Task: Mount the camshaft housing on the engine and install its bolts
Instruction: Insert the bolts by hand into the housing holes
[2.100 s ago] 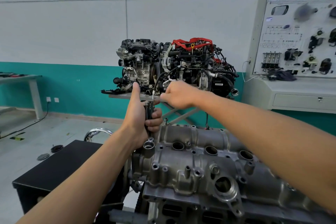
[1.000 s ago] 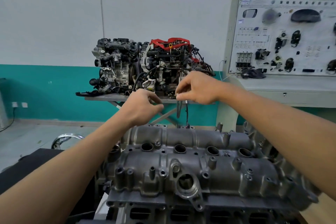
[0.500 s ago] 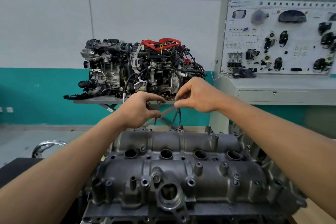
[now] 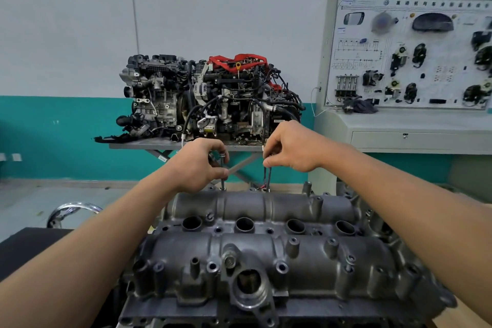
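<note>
Grey cast-metal camshaft housing (image 4: 266, 253): seated lengthwise on top of the engine (image 4: 186, 325), four round wells facing up, near-edge bolt holes apparently empty. Judged mounted, with bolting under way along the far edge.

Left hand (image 4: 198, 166): fingers curled, thumb and forefinger pinching a slim dark steel bolt (image 4: 223, 168) just below its head. Held upright with the tip at the housing's far rim, presumably to drop straight into a hole there (hole hidden behind the rim).

Right hand (image 4: 291, 150): closed in a fingertip pinch on dark bolt shanks (image 4: 267, 177), count unclear, possibly two. Hanging vertical, tips at the same far rim, well to the right of the other bolt. Gripped high at the top end, likely to hang plumb for entry.

Background, no part in the step: complete display engine with red hoses (image 4: 213, 93) on a grey metal surface (image 4: 133, 145); white training panel of car parts (image 4: 412, 56) at right.
</note>
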`<state>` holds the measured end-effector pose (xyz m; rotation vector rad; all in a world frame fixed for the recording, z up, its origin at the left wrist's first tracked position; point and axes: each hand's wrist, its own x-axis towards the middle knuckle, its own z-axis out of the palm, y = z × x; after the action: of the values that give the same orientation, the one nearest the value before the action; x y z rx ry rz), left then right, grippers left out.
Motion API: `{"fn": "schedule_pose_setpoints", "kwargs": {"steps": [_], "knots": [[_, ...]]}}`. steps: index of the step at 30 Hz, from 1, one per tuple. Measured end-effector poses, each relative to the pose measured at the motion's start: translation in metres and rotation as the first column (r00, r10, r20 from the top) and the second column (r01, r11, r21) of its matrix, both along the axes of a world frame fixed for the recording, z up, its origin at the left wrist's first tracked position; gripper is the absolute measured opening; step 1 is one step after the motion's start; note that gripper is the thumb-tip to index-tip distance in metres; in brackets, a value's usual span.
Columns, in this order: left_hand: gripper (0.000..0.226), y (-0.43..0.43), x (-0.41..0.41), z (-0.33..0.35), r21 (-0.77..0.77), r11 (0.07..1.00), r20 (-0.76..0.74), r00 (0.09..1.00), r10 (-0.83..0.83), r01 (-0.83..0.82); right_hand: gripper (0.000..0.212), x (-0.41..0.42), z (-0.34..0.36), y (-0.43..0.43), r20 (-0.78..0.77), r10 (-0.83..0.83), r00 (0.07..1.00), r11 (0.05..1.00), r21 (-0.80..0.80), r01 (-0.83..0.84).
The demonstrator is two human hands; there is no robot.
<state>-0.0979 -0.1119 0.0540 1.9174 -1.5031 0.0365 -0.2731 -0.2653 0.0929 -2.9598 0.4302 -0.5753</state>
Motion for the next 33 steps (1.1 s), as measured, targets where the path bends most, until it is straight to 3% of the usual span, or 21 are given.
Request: {"fn": "schedule_pose_setpoints", "kwargs": {"steps": [4,12,15,18,21,25,28,30,33], "knots": [[0.026,0.0,-0.004,-0.001,0.009,0.999,0.077,0.996,0.046,-0.047,0.006,-0.002,-0.002,-0.003,0.02,-0.002,1.0,1.0,0.006,0.002],[0.019,-0.003,-0.006,-0.009,0.23,0.968,0.27,0.962,0.034,-0.099,0.006,0.001,-0.009,0.002,0.081,0.04,0.996,0.999,-0.036,-0.038],[0.033,-0.001,-0.002,-0.01,0.245,0.963,0.21,0.976,0.058,-0.11,0.011,0.002,-0.016,0.004,0.008,0.046,0.999,0.997,-0.063,-0.045],[0.036,-0.002,-0.002,-0.008,0.129,0.983,0.179,0.978,0.104,-0.129,0.016,0.008,-0.031,0.008,-0.155,0.038,0.987,0.989,-0.134,-0.059],[0.031,-0.004,0.0,-0.008,0.118,0.98,0.23,0.965,0.128,-0.158,0.031,0.012,-0.036,0.008,-0.195,-0.024,0.981,0.981,-0.191,-0.014],[0.012,-0.003,0.003,-0.006,0.158,0.985,0.143,0.988,0.048,-0.071,0.058,0.014,-0.039,0.007,-0.215,-0.164,0.963,0.944,-0.318,0.09],[0.015,0.001,0.008,-0.005,0.224,0.974,0.078,0.996,-0.039,0.02,0.069,0.016,-0.033,0.005,-0.26,-0.227,0.939,0.958,-0.231,0.168],[0.021,0.002,0.008,-0.005,0.226,0.972,-0.001,0.997,-0.071,0.069,0.067,0.017,-0.023,0.004,-0.315,-0.217,0.924,0.968,-0.194,0.161],[0.012,-0.001,0.005,-0.006,0.13,0.991,-0.035,0.999,-0.01,0.014,0.039,0.02,-0.016,0.004,-0.437,-0.155,0.886,0.978,-0.195,0.075]]}}
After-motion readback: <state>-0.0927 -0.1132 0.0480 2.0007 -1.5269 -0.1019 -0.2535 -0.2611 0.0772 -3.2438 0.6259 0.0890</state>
